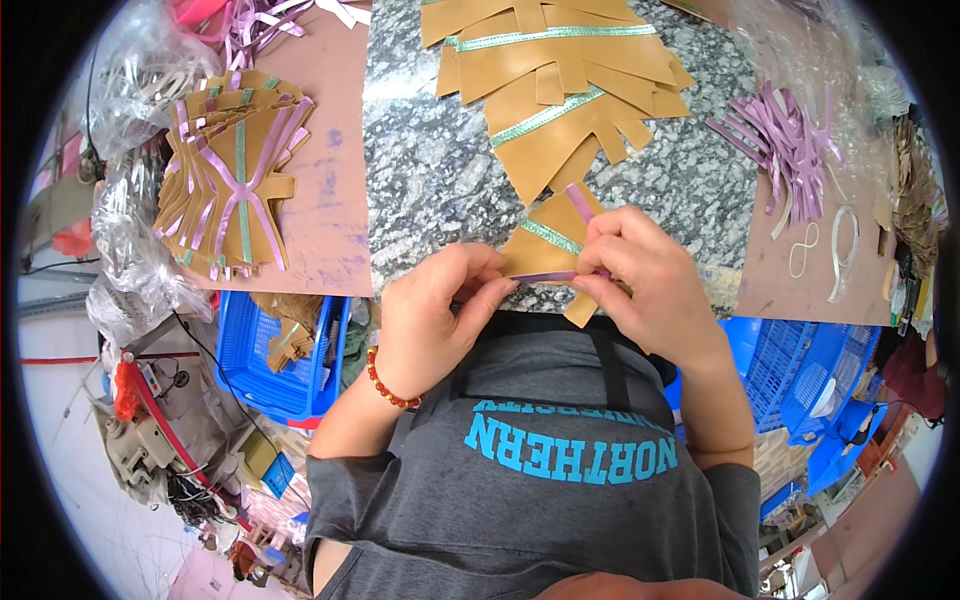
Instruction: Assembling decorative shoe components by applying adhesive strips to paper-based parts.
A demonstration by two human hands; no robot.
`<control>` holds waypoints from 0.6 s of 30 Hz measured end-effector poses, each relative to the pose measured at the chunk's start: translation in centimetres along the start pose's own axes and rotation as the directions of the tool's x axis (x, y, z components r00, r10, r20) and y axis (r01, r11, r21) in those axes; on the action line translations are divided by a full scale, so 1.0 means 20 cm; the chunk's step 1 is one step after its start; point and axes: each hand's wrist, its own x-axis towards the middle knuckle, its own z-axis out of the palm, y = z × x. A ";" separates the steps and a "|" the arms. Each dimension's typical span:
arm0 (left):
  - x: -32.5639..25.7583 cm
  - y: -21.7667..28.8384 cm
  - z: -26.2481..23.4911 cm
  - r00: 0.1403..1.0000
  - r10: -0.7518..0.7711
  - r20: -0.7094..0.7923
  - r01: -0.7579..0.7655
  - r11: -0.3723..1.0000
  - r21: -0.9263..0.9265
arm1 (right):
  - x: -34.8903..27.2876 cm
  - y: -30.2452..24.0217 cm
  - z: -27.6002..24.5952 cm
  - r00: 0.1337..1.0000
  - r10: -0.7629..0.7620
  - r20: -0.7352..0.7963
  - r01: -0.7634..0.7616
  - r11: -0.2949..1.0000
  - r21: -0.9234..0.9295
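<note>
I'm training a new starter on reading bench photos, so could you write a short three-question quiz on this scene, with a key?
1. Choose one: what colour are the strips across the middle stack? A) red; B) green; C) white.
2. True or false: the left stack bears purple strips as well as green strips.
3. In your own words: which hands are on the tan piece, and which wrist wears the bracelet?

Key:
1. B.
2. True.
3. Both the left hand and the right hand; the bracelet is on the left wrist.
</note>
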 end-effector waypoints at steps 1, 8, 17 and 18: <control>-0.01 0.00 0.00 0.999 0.018 -0.029 -0.018 1.000 0.004 | 0.00 0.00 0.01 1.000 0.013 -0.012 -0.013 1.000 -0.014; -0.03 -0.05 0.04 0.988 0.031 -0.149 -0.041 0.997 -0.065 | 0.00 -0.01 0.01 1.000 0.017 -0.016 -0.018 0.999 -0.045; 0.03 0.02 0.02 0.997 -0.045 -0.068 0.047 0.999 0.016 | 0.01 -0.02 0.02 0.999 0.029 -0.024 -0.030 0.998 -0.060; 0.03 0.02 0.02 0.997 -0.046 -0.068 0.047 0.999 0.017 | 0.01 -0.02 0.02 0.999 0.029 -0.024 -0.031 0.998 -0.059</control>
